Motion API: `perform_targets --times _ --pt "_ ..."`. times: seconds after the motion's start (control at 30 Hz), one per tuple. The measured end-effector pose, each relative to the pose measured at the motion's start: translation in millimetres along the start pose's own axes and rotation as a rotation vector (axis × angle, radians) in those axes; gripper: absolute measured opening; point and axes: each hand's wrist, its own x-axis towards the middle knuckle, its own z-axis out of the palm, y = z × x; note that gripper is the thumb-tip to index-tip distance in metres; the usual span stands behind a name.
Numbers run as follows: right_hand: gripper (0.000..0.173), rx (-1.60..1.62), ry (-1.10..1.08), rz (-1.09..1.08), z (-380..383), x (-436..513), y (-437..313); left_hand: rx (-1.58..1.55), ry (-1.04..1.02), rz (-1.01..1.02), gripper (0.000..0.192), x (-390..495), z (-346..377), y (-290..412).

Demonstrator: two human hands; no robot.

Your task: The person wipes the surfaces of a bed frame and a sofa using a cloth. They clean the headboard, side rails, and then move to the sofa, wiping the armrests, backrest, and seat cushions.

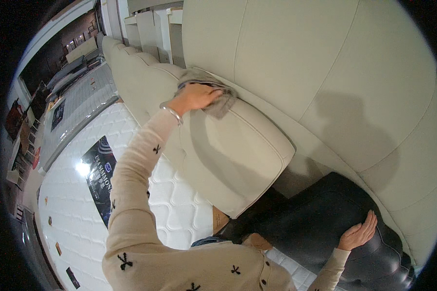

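My left hand [196, 97], with a silver bangle at the wrist, grips a grey-brown cloth [221, 109]. The cloth lies folded over the top edge of a cream upholstered headboard [236, 145] with stitched piping. Part of it is hidden under my fingers. Off to the right, my right hand [359, 231] rests flat on a black leather-look headboard [313, 214]. That hand holds nothing. Behind both headboards rises a large cream padded panel [287, 54] with stitched seams, on which a shadow falls.
A white quilted mattress [182, 203] with a dark printed label [99, 174] lies against the cream headboard. Farther left is a plastic-wrapped mattress [82, 105]. A brown cardboard-like corner piece [219, 219] sits at the near mattress's corner. Chairs [29, 127] stand at the far left.
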Motion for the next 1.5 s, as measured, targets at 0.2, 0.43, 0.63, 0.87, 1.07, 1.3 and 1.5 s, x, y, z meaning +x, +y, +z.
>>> perform_targets --times 0.2,0.43,0.63,0.87,1.07,1.3,1.5 --pt "0.052 0.013 0.021 -0.022 -0.4 2.7 -3.4 0.058 0.212 0.474 0.048 -88.6 34.7 116.8" --pt "0.053 -0.034 -0.056 -0.031 -4.0 -0.9 6.5 -0.023 0.244 0.339 0.043 -124.8 83.0 143.9" --pt "0.053 -0.102 -0.025 -0.070 11.6 -5.3 16.7 -0.427 0.744 -0.396 0.055 -59.9 100.1 42.4" --pt "0.055 -0.186 0.031 0.020 24.7 -8.4 20.0 -0.607 0.778 -0.808 0.064 -63.8 278.2 -69.0" --pt "0.052 -0.110 0.025 0.001 16.8 -4.9 13.5 -0.306 0.355 -0.600 0.050 -173.6 508.7 -38.8" --pt "0.048 -0.135 -0.002 -0.036 7.2 -3.0 10.1 -0.533 0.013 -0.634 0.042 -218.1 574.6 73.3" --pt "0.050 -0.047 0.002 0.039 3.2 1.6 2.0 -0.468 0.451 -0.649 0.046 -74.2 314.6 -20.7"
